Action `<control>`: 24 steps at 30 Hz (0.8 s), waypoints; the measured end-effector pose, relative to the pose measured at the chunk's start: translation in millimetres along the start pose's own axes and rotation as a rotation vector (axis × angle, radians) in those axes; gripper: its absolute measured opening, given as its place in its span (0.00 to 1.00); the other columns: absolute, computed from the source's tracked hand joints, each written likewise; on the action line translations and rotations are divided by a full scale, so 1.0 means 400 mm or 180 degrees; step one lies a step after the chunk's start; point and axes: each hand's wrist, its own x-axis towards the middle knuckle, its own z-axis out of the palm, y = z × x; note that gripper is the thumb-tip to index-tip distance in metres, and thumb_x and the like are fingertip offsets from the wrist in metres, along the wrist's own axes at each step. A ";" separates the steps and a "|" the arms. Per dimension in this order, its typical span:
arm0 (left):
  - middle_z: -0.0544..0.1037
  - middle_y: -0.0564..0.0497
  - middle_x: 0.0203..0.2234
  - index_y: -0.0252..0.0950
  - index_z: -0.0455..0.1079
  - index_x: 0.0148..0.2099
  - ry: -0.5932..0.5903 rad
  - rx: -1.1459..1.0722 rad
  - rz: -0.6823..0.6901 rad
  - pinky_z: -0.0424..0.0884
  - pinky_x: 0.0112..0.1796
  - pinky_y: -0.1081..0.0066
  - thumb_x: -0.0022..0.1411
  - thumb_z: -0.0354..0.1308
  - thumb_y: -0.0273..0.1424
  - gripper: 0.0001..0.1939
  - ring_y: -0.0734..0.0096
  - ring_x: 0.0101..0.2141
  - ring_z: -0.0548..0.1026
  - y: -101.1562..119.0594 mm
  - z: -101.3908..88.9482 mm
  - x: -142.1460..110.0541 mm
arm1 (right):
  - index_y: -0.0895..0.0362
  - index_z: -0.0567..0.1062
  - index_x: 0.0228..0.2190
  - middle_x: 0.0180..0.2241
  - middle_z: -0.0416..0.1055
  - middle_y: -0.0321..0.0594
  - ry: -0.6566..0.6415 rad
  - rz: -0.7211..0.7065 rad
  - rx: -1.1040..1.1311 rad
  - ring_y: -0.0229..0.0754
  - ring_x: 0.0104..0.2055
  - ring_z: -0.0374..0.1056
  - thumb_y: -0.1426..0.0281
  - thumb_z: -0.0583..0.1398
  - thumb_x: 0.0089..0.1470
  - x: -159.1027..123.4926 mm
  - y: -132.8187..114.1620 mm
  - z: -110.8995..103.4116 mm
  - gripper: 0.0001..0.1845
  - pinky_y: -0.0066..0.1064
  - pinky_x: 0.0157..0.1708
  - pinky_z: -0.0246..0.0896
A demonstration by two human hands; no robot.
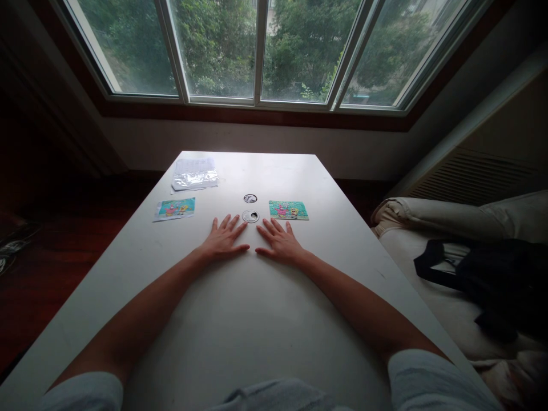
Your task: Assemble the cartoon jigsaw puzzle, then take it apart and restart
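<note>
Both hands are empty and spread palm down on the white bench [257, 319], the left hand [222, 238] and the right hand [281, 241] angled inward, thumbs pointing at each other but apart. Just beyond the gap between them lies the nearer round piece [250, 216], with the farther round piece [250, 198] behind it. The green picture card [289, 210] lies just past the right fingertips; whether they touch its edge cannot be told. The picture sheet [175, 209] is left of the left hand, in front of the plastic-covered papers [196, 173]. Holding this pose well calls for relaxed wrists, even weight through both palms and fingertips kept off the round pieces and the card, since a slight forward slide could nudge them.
</note>
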 end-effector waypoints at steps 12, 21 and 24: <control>0.39 0.47 0.75 0.50 0.42 0.76 -0.0004 0.0022 -0.0020 0.35 0.65 0.34 0.63 0.40 0.66 0.47 0.40 0.72 0.37 0.005 -0.002 -0.002 | 0.46 0.46 0.72 0.75 0.35 0.42 -0.0068 0.0024 -0.0009 0.60 0.76 0.30 0.34 0.41 0.59 -0.001 -0.003 -0.008 0.49 0.65 0.69 0.23; 0.38 0.48 0.75 0.49 0.41 0.76 0.0002 0.0004 0.0040 0.35 0.66 0.37 0.64 0.40 0.65 0.46 0.45 0.73 0.37 0.004 -0.003 -0.002 | 0.46 0.44 0.72 0.75 0.30 0.44 -0.0132 0.0033 -0.0003 0.60 0.76 0.28 0.35 0.40 0.60 0.006 -0.001 0.000 0.48 0.66 0.68 0.24; 0.36 0.48 0.75 0.49 0.41 0.76 0.0050 0.0000 0.0075 0.34 0.67 0.39 0.64 0.40 0.65 0.47 0.46 0.73 0.37 0.002 -0.003 -0.002 | 0.46 0.43 0.72 0.75 0.30 0.43 -0.0163 0.0034 -0.0014 0.60 0.76 0.27 0.35 0.40 0.61 0.008 0.000 0.001 0.48 0.66 0.68 0.23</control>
